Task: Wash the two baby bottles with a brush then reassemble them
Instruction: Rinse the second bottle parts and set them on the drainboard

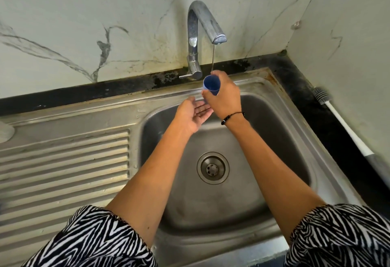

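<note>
My right hand grips a small blue cup-shaped bottle part, its open mouth turned up and toward me under the tap. A thin stream of water runs from the spout to the part's rim. My left hand is held palm up with straight fingers just below and left of the blue part, holding nothing. Both hands hover over the back of the steel sink basin. The bottle brush with grey bristles and a white handle lies on the black counter at the right.
A ribbed steel draining board lies left of the basin. The drain sits in the basin's middle. Marble walls close in the back and right. A pale object shows at the far left edge.
</note>
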`<state>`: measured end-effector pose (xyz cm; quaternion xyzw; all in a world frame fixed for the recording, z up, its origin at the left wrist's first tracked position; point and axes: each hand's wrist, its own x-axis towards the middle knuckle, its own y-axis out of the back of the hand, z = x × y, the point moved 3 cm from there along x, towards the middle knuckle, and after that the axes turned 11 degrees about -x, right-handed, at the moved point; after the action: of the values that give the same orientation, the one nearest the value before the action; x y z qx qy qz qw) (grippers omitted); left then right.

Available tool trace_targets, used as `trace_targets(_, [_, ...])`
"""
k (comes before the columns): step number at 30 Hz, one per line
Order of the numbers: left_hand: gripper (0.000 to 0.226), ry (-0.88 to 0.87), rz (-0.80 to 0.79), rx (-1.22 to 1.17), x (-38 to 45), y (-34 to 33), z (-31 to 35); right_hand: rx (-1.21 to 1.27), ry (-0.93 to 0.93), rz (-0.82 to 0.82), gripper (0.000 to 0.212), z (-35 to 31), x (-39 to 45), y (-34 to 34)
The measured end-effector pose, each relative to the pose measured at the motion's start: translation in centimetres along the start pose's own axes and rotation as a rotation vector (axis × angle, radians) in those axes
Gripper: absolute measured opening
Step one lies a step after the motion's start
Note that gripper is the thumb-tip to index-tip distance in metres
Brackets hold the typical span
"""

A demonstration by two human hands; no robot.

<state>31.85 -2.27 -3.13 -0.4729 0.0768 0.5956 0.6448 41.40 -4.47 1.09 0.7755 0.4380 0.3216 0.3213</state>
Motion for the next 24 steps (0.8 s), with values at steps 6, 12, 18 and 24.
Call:
trace_targets(6, [0.037,0.004,0.004,-0.025,-0.2,0.0,-0.1,-0.025,0.050,0.007,0.044,-0.3,0.3,0.4])
trace_targets(12, [0.023,-0.010,-0.058,-0.088,-0.6,-0.4,-0.3,0.081,-0.040,-0.053,0.040,0.2,0.2,-0.2])
trace_targets(18, [0.020,-0.226,-0.132,-0.189,-0.7,-0.6,0.7,0.815,-0.541,-0.202,0.018,1.9,-0.1,-1.2])
trace_targets(24, [0.036,-0.408,-0.157,0.001,-1.2,-0.5,1.0,0.815,-0.700,-0.362,0.051,2.0,0.1,-1.0])
